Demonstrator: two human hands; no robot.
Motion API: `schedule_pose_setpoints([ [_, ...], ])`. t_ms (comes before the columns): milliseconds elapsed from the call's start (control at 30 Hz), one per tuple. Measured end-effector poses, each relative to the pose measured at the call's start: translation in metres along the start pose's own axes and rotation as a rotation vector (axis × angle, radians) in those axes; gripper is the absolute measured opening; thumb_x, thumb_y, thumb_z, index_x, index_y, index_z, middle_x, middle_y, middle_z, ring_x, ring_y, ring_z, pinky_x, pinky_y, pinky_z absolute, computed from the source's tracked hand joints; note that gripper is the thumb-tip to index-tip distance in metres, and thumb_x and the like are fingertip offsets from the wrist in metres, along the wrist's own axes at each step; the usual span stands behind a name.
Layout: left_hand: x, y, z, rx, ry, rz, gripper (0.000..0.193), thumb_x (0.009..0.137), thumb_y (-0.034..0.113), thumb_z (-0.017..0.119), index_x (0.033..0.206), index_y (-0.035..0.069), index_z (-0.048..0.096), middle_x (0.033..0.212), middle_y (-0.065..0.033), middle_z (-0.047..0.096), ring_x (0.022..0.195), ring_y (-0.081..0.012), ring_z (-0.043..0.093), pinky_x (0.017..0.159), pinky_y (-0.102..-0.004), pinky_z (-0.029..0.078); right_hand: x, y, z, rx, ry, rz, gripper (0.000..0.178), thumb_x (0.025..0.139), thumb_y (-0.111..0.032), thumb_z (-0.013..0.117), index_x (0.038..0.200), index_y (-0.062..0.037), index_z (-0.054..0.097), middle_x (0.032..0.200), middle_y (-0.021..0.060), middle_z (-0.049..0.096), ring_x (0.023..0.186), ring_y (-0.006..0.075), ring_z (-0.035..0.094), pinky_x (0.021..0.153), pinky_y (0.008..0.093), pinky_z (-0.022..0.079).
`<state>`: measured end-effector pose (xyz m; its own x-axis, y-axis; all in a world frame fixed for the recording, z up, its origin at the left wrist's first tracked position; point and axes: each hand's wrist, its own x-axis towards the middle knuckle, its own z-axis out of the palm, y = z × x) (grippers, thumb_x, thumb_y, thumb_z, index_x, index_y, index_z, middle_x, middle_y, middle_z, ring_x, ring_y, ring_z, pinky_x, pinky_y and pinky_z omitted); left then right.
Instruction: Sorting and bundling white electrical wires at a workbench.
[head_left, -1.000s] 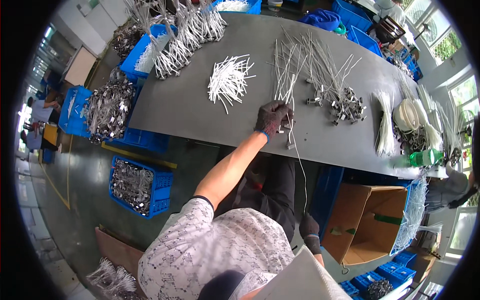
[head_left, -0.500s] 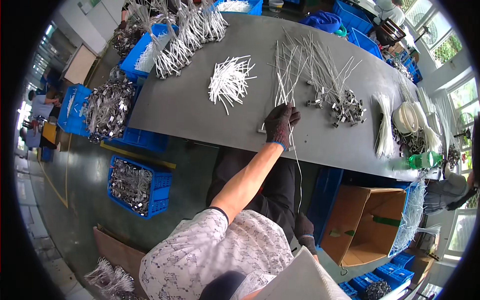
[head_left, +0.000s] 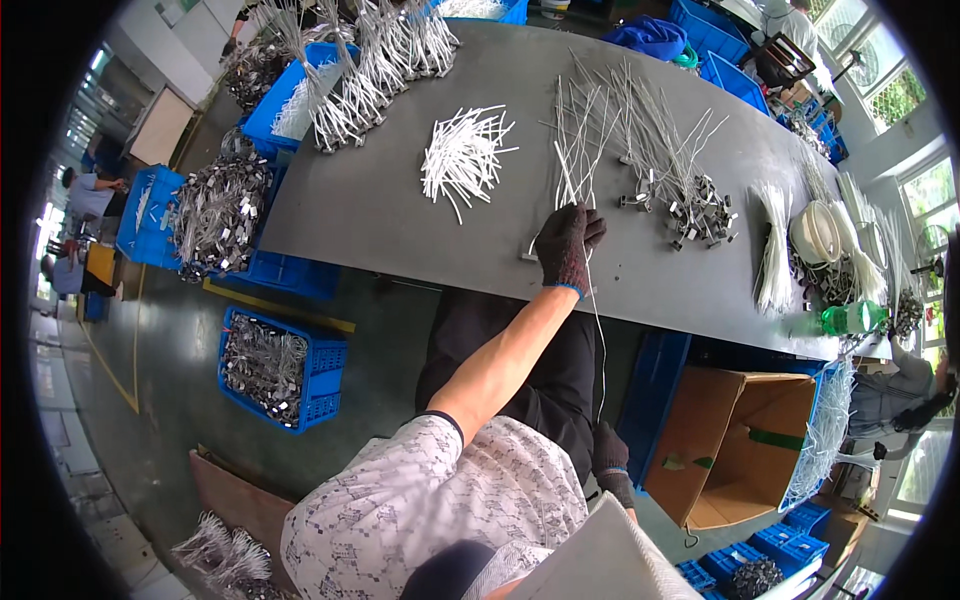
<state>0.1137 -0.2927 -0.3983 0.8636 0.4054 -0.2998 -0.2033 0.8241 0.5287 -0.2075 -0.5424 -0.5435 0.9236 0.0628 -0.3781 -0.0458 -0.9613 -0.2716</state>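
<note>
My left hand [head_left: 569,245], in a dark knitted glove, is closed at the near part of the grey table [head_left: 360,215]. It pinches thin wires [head_left: 578,150] with white sleeves on them, which fan out beyond the fingers. From this hand a long pale wire [head_left: 601,345] hangs over the table edge, down to my right hand [head_left: 608,450]. That gloved hand is low beside my right leg, seemingly closed on the wire's lower end; its fingers are partly hidden. To the right lie wires with small metal clips [head_left: 700,215]. A pile of short white sleeves [head_left: 466,158] lies to the left.
Bundles of sleeved wires [head_left: 385,70] line the table's far left. On the right are white wire bundles [head_left: 773,250] and a green bottle [head_left: 853,319]. Below stands an open cardboard box [head_left: 690,450]. A blue crate [head_left: 325,385] of metal parts sits on the floor at left.
The view has shifted slightly. My hands keep nearly the same places, with the long wire still running between them.
</note>
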Motion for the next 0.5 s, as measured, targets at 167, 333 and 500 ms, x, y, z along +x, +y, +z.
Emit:
schedule_pose_setpoints([
  [167,-0.023,-0.013,-0.023,0.509,-0.35,-0.052,0.017,0.095,0.015,0.069,0.098,-0.001,0.069,0.089,-0.0096,0.073,0.082,-0.02,0.072,0.075,-0.0335,0.057,0.013,-0.002,0.003,0.013,0.071,-0.044,0.015,0.092,-0.018,0.056,0.103,-0.0101,0.062,0.088,0.0179,0.069,0.084,0.0406,0.069,0.069,0.0509,0.055],
  [333,-0.035,-0.012,-0.048,1.232,-0.762,0.095,0.028,0.093,0.032,0.072,0.096,0.005,0.072,0.08,-0.0135,0.07,0.076,-0.0153,0.066,0.072,-0.0334,0.052,0.022,-0.001,-0.021,-0.011,0.104,-0.021,0.017,0.096,-0.026,0.056,0.104,-0.014,0.064,0.09,0.0174,0.07,0.085,0.0426,0.068,0.065,0.0521,0.053],
  [500,-0.029,-0.004,-0.04,1.075,-0.663,-0.161,0.03,0.092,0.03,0.075,0.101,0.001,0.076,0.085,-0.0033,0.073,0.08,-0.0085,0.065,0.074,-0.0275,0.053,0.054,-0.054,-0.09,0.689,0.27,-0.175,0.022,0.094,-0.016,0.062,0.113,-0.0052,0.064,0.092,0.0193,0.069,0.08,0.0406,0.068,0.072,0.0437,0.055],
])
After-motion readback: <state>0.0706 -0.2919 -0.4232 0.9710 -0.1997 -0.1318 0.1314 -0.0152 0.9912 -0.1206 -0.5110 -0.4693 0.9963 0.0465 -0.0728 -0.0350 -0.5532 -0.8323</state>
